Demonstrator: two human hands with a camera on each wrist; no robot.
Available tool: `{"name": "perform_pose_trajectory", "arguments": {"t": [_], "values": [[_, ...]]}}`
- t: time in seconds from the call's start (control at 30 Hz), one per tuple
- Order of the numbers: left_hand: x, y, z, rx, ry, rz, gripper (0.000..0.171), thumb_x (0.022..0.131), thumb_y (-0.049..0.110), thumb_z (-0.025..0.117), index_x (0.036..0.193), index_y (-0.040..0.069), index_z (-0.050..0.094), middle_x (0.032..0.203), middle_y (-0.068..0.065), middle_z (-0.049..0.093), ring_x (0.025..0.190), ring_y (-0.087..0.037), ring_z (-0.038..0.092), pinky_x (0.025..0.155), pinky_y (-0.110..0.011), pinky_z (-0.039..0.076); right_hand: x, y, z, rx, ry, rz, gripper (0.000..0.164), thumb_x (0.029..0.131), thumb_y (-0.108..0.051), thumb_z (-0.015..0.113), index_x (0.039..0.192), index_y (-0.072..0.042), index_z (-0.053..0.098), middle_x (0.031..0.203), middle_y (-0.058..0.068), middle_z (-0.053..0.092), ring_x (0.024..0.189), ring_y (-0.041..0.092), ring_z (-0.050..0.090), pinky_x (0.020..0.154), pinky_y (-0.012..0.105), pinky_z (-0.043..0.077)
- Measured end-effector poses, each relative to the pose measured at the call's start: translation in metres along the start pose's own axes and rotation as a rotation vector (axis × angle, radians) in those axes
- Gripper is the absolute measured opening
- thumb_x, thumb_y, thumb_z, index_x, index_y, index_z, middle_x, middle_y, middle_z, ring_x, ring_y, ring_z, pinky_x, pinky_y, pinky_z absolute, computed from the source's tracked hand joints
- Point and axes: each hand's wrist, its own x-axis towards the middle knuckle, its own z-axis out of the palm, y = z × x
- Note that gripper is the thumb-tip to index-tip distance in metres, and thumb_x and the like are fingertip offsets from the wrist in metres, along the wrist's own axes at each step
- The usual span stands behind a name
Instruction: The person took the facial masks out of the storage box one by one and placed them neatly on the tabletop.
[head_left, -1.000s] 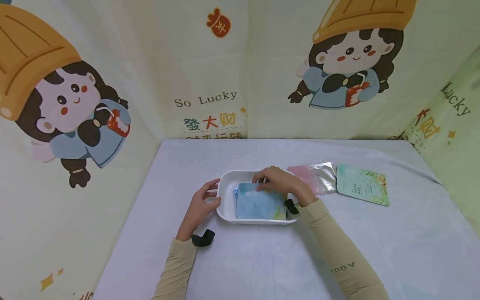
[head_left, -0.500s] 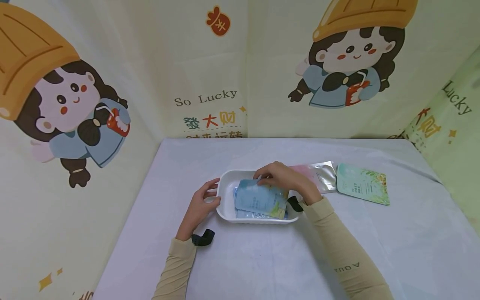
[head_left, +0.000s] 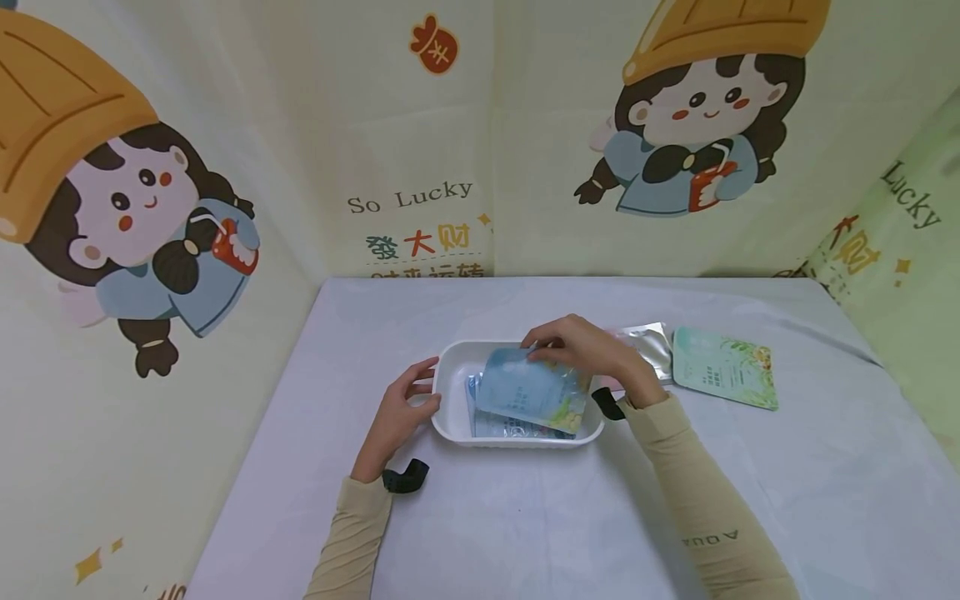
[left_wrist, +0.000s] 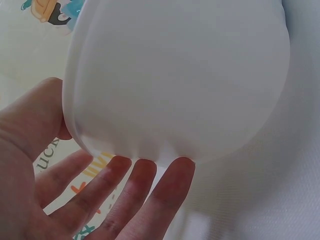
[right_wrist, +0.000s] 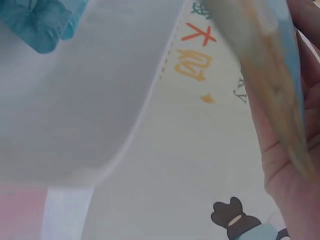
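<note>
Blue sachet (head_left: 525,387) hangs tilted from the right hand (head_left: 577,346), which pinches its far edge above the white tray (head_left: 453,408). Its upper right corner is lost under the fingers, and the print on its face is too small to read. From the right wrist it shows nearly edge-on and blurred, with most of the fingers cut off by the picture's edge. Beneath it, blue packaging (head_left: 510,428) lies in the tray, visible only as a strip along the left and near sides; how many packets are there, and whether the sachet touches them, I cannot tell.

The left hand (head_left: 393,421), well apart from the other, holds the tray's left end, thumb at the rim and fingertips against the outer wall; the thumb's tip is partly hidden by the rim in the left wrist view. The right hand and sachet cover the tray's far right corner.

Behind the right wrist, a pink-and-silver packet (head_left: 649,344) is largely covered. Just beside it, a green packet (head_left: 726,367) lies in full view.

The tray's left floor shows bare beside the sachet. White tablecloth (head_left: 487,525) runs from the tray's near wall down between the two sleeves (head_left: 705,500), and also behind the tray to the printed backdrop (head_left: 540,242).
</note>
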Motion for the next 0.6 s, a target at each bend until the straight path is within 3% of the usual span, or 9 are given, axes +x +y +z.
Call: {"name": "perform_pose_trajectory", "arguments": {"t": [0.57, 0.6], "values": [[-0.002, 0.001, 0.000, 0.003, 0.006, 0.001, 0.060, 0.088, 0.009, 0.068, 0.144, 0.023, 0.050, 0.135, -0.009, 0.057, 0.118, -0.031, 0.060, 0.093, -0.047, 0.055, -0.023, -0.001, -0.024, 0.042, 0.117, -0.010, 0.014, 0.091, -0.013, 0.070, 0.103, -0.017, 0.075, 0.097, -0.005, 0.073, 0.082, 0.012, 0.065, 0.074, 0.024, 0.054], [-0.004, 0.006, 0.000, 0.006, 0.004, -0.006, 0.060, 0.089, 0.008, 0.068, 0.145, 0.021, 0.049, 0.136, -0.010, 0.057, 0.119, -0.032, 0.059, 0.094, -0.048, 0.054, -0.024, 0.000, -0.025, 0.040, 0.120, -0.007, 0.014, 0.091, -0.013, 0.070, 0.103, -0.017, 0.075, 0.097, -0.005, 0.073, 0.080, 0.012, 0.064, 0.073, 0.024, 0.054]]}}
